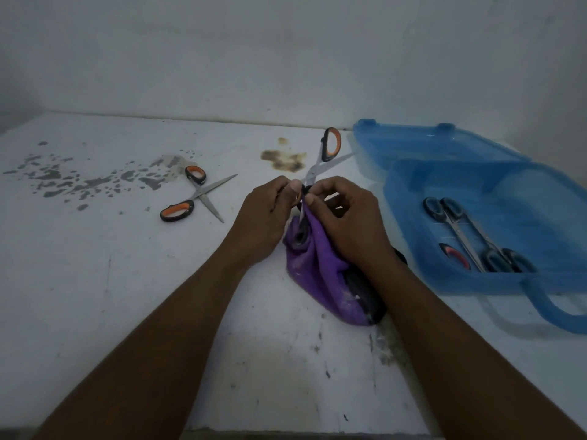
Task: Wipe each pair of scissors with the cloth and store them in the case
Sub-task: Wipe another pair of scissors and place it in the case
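Orange-handled scissors [320, 166] splayed open over purple cloth [320, 268], another pair [195, 195] leftward, blue case [413, 192] (seemingly two pairs inside)

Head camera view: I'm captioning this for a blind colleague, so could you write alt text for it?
Two bare hands, left hand and right hand, hold open orange-handled scissors over a purple cloth on a stained white table. Another open orange-handled pair lies to the left. An open blue case on the right holds more scissors.
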